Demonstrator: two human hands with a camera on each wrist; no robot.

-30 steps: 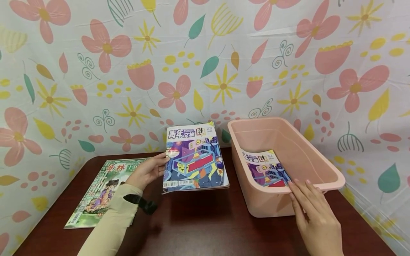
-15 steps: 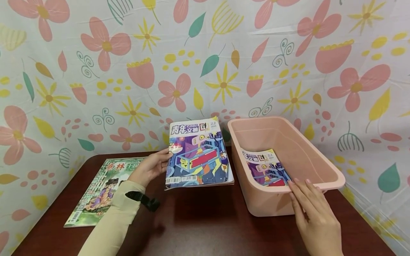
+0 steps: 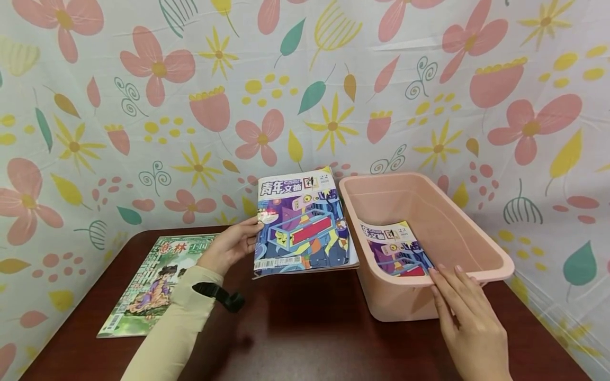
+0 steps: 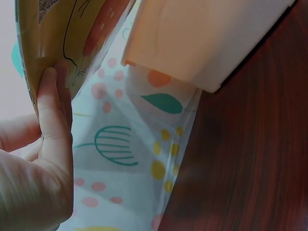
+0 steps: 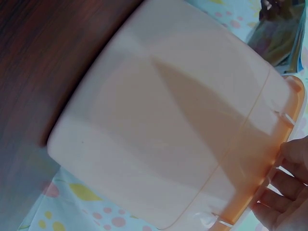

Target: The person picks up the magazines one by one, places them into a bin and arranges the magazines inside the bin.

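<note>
My left hand (image 3: 233,243) grips the left edge of a magazine (image 3: 305,222) with a purple and blue cover, held above the table beside the bin. In the left wrist view the thumb (image 4: 50,101) lies against the magazine's yellowish back cover (image 4: 72,43). A pink plastic bin (image 3: 457,238) stands at the right. At its near rim my right hand (image 3: 469,323) holds on, fingertips over the edge; the right wrist view shows the fingers (image 5: 274,197) bent at the rim. Inside the bin lies a second magazine (image 3: 393,248) with the same cover, partly hidden by the wall.
A green magazine (image 3: 157,286) lies flat at the left of the dark wood table (image 3: 295,338), partly covered by the left forearm. A flower-printed cloth (image 3: 286,79) hangs behind and along the sides of the table.
My left hand has carried the magazine rightward and slightly up, so that its right edge now comes close to the bin. The right hand and the bin stay where they were.
</note>
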